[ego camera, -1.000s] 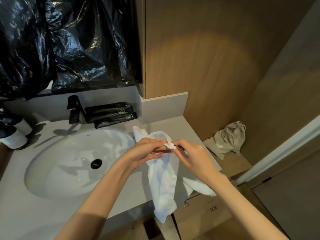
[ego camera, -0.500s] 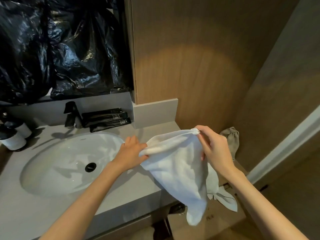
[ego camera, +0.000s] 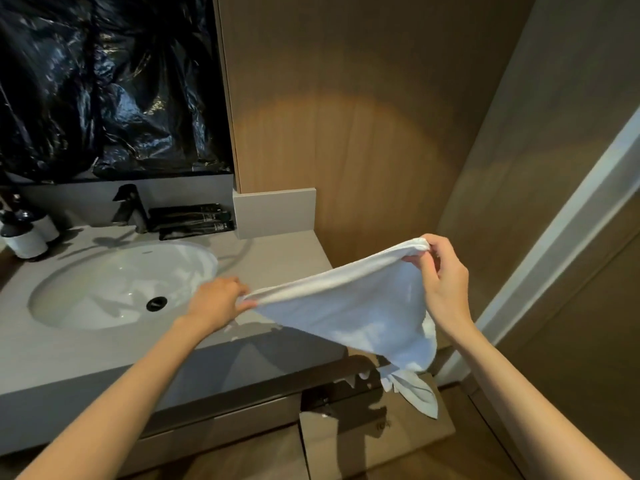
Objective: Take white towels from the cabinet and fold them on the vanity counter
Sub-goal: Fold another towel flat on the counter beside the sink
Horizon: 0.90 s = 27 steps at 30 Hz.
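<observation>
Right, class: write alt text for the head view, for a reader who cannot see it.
A person's left hand and right hand hold the top edge of a white towel, stretched over the right end of a grey vanity counter, the right hand higher. Its lower part hangs past the counter's front edge; a white sink lies to the left.
</observation>
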Motion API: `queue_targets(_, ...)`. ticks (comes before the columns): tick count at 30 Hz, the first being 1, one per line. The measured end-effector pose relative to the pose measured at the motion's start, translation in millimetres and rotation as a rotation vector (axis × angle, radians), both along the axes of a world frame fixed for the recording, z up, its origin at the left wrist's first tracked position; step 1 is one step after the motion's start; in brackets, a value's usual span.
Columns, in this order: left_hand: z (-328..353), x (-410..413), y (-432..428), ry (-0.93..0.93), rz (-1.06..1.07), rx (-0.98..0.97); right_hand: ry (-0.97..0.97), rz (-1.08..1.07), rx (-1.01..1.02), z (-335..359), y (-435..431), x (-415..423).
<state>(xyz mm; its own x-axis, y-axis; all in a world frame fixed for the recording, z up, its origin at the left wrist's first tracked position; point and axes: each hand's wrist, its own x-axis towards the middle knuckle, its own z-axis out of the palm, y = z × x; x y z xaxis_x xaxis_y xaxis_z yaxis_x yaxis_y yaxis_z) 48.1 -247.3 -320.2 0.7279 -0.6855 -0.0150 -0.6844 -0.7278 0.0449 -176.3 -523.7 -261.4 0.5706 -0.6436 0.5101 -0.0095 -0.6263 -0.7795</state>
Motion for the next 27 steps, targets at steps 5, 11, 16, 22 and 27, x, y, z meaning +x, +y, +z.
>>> queue_targets(5,50.9,-43.2,7.0,-0.409,0.043,-0.547,-0.164,-0.087,0.06,17.3,-13.5,-34.0)
queue_targets(11,35.3,-81.2,16.6,-0.108,0.177,-0.963,-0.119,-0.04,0.234,-18.9,-13.6,-41.3)
queue_targets(16,30.0,-109.7,44.9,0.29,0.024,-0.95,0.059,-0.059,0.494,-62.1,-18.1,-36.6)
queue_targets(22,8.2,-120.0,72.4,-0.122,-0.364,-0.323,0.039,-0.007,0.405,-50.9,-7.0,-28.0)
queue_targets(27,-33.8,-128.1,94.1,-0.443,-0.406,-0.187,-0.047,0.033,0.193,-24.5,8.5,-33.0)
